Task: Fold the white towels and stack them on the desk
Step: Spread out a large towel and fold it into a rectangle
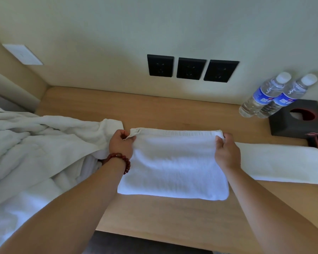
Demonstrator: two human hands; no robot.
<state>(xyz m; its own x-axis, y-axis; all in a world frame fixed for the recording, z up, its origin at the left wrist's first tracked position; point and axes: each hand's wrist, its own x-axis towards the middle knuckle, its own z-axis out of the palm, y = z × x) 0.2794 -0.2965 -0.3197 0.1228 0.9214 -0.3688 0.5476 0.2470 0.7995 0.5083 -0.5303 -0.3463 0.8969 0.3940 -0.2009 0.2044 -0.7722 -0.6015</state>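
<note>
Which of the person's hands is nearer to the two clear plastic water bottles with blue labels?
The right hand. It pinches the far right corner of the folded white towel, with the bottles beyond it to the right. The left hand grips the opposite corner, farther away.

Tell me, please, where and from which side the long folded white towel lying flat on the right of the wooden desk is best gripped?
Probably the long folded white towel by its two far corners, reaching from the near side, since it lies flat with its long edges across the desk.
</note>
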